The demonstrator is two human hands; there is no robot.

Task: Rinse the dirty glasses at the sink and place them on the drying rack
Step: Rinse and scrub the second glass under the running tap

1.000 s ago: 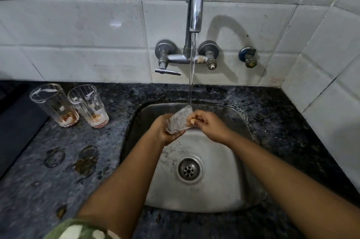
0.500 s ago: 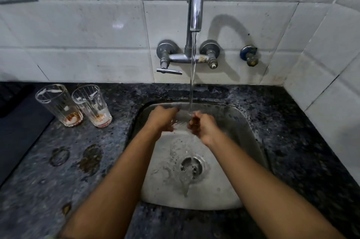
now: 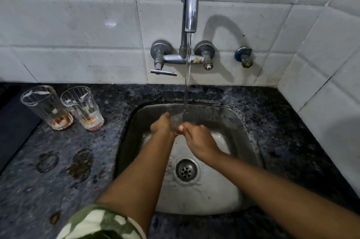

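Both grips sit on 1 clear glass [image 3: 176, 119] under the running stream: our left hand [image 3: 162, 126] wraps the far side of it from the left, and our right hand [image 3: 196, 139] pinches its lower edge with thumb and fingertips from the right. The glass is hard to read through motion blur and water, so we cannot tell which way its mouth points.

Compared with 1.0 s ago, when the glass lay tilted and plainly visible between our hands, it now stands closer to upright and higher, right in the water falling from the tap [image 3: 190, 5]. Half a second ago our hands were closed tight around it and water splashed near the drain [image 3: 186, 169]; now they have opened slightly apart again. We judge that the rinse of this glass is mid-way, with turning and rubbing under the stream, and not yet ready for the rack.

Our forearms reach forward over the steel sink [image 3: 243, 180], wrists low, hands meeting at its far end. A camouflage sleeve [image 3: 101, 223] shows at our left elbow.

2 dirty glasses [image 3: 64, 107] wait upright side by side on the dark granite bench [image 3: 48, 180], left of the sink, with orange residue in their bases. No drying rack is in view.
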